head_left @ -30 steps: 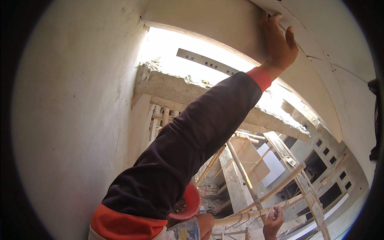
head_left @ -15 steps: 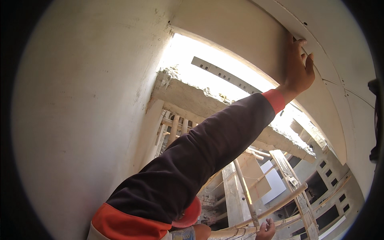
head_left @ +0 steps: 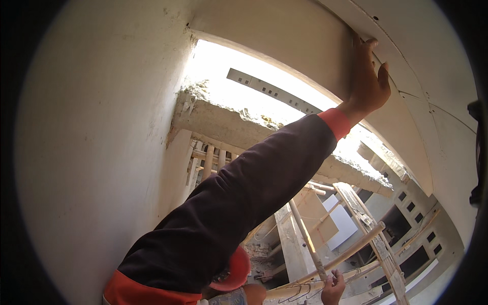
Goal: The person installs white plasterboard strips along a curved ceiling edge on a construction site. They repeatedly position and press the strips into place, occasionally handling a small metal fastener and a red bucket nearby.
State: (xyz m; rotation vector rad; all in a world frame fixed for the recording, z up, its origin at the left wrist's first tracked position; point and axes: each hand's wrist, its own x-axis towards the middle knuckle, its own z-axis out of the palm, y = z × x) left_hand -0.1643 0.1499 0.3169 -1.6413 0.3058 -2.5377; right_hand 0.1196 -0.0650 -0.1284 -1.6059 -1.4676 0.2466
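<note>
My left arm, in a dark sleeve with a red cuff, stretches up to the right. My left hand (head_left: pixel 368 81) lies against the smooth beige panel (head_left: pixel 305 46), its fingertips by the seam where this meets the pale overhead boards (head_left: pixel 432 66). The thumb stands apart from the fingers, and nothing shows in the grasp. Low in the view, my right hand (head_left: pixel 333 288) is raised beside a bamboo pole (head_left: pixel 305 239), fingers loosely curled and apart, with no object visible in it. A red bucket (head_left: pixel 239 269) with small grey bits inside sits partly behind my left sleeve, next to my knee.
A plain wall (head_left: pixel 96 152) fills the left side. Beyond a bright opening runs a rough concrete ledge (head_left: pixel 218 119). Below are bamboo scaffold poles (head_left: pixel 356 246), a wooden ladder-like frame (head_left: pixel 363 213), a white sheet (head_left: pixel 343 226) and a drop to lower levels.
The whole view has shifted slightly, so most things sit further left. My right hand has come up a little. My left hand stays against the panel. More of the red bucket shows.
</note>
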